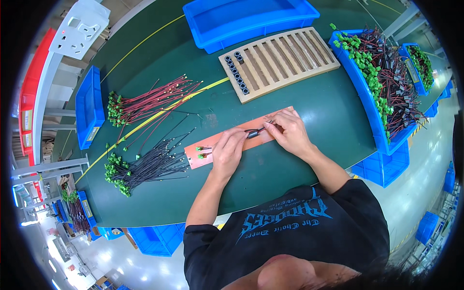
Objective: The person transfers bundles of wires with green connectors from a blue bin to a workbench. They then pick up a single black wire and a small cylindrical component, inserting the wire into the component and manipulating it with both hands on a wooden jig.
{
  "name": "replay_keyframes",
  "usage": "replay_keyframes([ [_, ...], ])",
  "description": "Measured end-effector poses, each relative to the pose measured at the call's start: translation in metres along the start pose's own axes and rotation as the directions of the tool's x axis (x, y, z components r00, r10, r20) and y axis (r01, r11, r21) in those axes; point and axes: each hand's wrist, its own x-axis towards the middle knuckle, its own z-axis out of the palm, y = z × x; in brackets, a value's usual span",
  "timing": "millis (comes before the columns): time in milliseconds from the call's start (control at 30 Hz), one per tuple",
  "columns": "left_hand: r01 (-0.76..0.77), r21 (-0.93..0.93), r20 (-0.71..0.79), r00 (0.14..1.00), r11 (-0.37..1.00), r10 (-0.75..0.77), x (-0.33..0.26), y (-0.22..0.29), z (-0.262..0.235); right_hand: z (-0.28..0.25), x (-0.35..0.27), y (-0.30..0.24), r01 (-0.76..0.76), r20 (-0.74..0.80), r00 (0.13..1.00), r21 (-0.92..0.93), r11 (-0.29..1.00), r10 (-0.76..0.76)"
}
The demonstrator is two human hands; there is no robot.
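Note:
My left hand (227, 151) rests on an orange jig board (216, 154) and pinches a small dark cylindrical ring (252, 134) threaded on thin wires. My right hand (290, 133) holds the wire ends just right of that ring, fingertips close to the left hand's. Two green connectors (203, 152) lie on the board's left end, by my left hand. A bundle of black wires with green connectors (145, 166) lies to the left. A bundle of red wires (150, 104) lies beyond it.
A slatted wooden rack (285, 60) holding a row of dark rings (237, 72) stands behind the board. An empty blue bin (246, 21) sits at the back. A blue bin of finished wire assemblies (382, 82) stands at the right. The green table (299, 169) ends near my body.

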Motion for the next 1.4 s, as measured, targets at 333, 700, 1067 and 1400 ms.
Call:
replay_keyframes([
  [333,-0.031,-0.023,0.136,0.990,0.999,0.034,0.005,-0.001,-0.007,-0.006,0.001,-0.003,0.002,0.060,0.998,-0.049,0.999,0.001],
  [700,-0.044,0.085,0.355,0.935,0.995,0.011,0.030,0.018,-0.011,-0.002,0.002,-0.008,0.076,0.024,0.997,-0.029,0.997,-0.076],
  [1067,0.338,-0.204,0.403,0.884,0.919,-0.236,0.010,-0.001,-0.023,0.001,0.001,-0.013,0.079,0.045,0.996,-0.034,0.996,-0.078],
  [1400,0.186,-0.261,0.330,0.939,0.947,-0.094,0.006,-0.009,-0.012,0.003,0.001,-0.010,0.073,0.040,0.997,-0.036,0.997,-0.071],
])
